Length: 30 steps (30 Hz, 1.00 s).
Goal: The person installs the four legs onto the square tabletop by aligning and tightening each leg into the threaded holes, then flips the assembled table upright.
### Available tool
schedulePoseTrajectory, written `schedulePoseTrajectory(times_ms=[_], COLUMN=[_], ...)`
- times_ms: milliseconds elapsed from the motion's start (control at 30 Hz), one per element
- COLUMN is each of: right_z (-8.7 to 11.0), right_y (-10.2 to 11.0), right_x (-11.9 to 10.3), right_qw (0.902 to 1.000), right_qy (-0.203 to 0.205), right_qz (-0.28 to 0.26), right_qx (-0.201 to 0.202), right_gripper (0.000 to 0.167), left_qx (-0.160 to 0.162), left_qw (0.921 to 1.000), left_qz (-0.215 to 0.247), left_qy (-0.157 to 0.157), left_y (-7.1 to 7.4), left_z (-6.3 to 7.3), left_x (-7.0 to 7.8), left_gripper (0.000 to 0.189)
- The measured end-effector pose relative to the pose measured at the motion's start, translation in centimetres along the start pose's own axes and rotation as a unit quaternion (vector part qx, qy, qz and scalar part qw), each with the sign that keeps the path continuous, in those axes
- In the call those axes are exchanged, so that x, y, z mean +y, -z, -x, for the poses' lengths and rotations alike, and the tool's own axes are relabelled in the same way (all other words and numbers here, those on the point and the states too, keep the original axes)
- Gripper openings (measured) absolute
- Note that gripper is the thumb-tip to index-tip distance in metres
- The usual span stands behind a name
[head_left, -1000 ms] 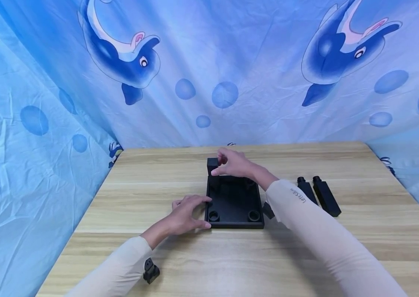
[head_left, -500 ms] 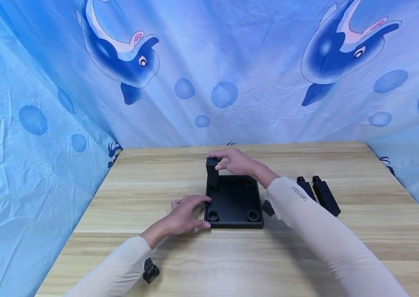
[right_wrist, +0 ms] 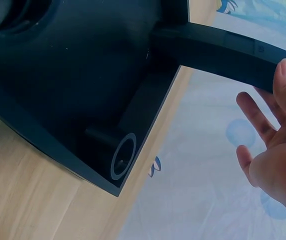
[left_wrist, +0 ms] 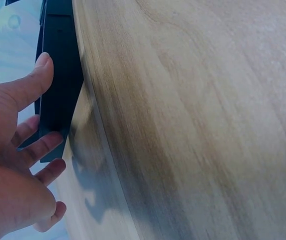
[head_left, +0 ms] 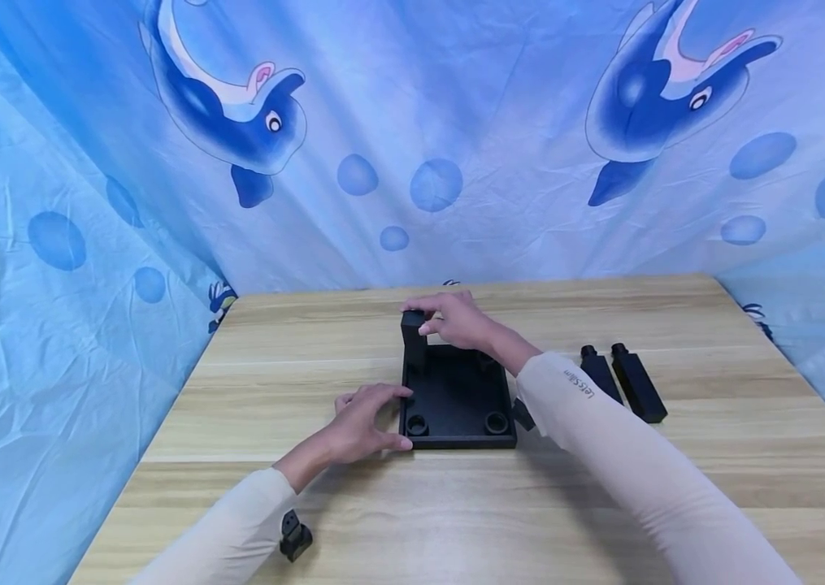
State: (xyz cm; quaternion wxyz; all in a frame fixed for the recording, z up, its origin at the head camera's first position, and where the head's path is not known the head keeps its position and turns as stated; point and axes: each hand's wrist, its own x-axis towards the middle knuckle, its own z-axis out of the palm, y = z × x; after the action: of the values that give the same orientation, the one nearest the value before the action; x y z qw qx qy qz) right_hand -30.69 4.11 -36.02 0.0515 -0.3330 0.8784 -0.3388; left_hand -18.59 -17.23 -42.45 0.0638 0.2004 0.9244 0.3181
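A square black panel [head_left: 459, 398] with a raised rim lies on the wooden table, round sockets at its corners. At its far left corner stands a square black leg [head_left: 413, 341], upright in the socket area; its lower end is hidden at the corner in the right wrist view [right_wrist: 228, 52]. My right hand [head_left: 462, 322] pinches the leg's top end between thumb and fingers. My left hand [head_left: 361, 424] rests spread against the panel's left side, thumb tip at the near corner and index fingertip at the rim. In the left wrist view its thumb touches the black outer wall.
Two more black legs [head_left: 637, 383] with threaded necks lie to the right, partly behind my right sleeve. A small black part [head_left: 524, 414] sits beside the panel's right edge. Another black piece [head_left: 296, 536] lies near my left forearm. Blue dolphin-print cloth surrounds the table.
My right hand has shifted its fingers over the leg's top, and the leg has come to stand at the panel's far left corner. The left hand stays at the panel; the head view drifts slightly.
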Motion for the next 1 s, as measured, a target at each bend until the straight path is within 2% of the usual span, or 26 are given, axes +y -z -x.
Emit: schedulePoseTrajectory(times_ms=[233,367,533,800,1000], right_z=[0.1,0.8,2.9,7.0,9.1], right_y=[0.4,1.0,2.0,4.8,5.8], right_x=[-0.2,-0.1,0.7,2.6,3.9], right_qw=[0.9994,0.9978,0.9979,0.9977,0.9973], right_qy=[0.003,0.016,0.019,-0.003,-0.014], right_qz=[0.022,0.043,0.042,0.062,0.073], right_qx=[-0.027,-0.049,-0.045,-0.025,-0.005], right_gripper=[0.049,0.058,0.069,0.073,0.072], left_qx=[0.001,-0.004,-0.003,-0.003,-0.005], left_qw=[1.0,1.0,0.9999,0.9999,0.9999], left_qz=[0.005,0.008,0.01,0.012,0.014], left_qy=[0.003,0.002,0.0,-0.001,0.002], left_y=[0.1,0.0,-0.2,0.0,0.3], left_z=[-0.1,-0.1,0.0,0.2,0.1], left_x=[0.0,0.0,0.0,0.0,0.1], left_gripper=[0.07,0.07,0.07,0.069,0.07])
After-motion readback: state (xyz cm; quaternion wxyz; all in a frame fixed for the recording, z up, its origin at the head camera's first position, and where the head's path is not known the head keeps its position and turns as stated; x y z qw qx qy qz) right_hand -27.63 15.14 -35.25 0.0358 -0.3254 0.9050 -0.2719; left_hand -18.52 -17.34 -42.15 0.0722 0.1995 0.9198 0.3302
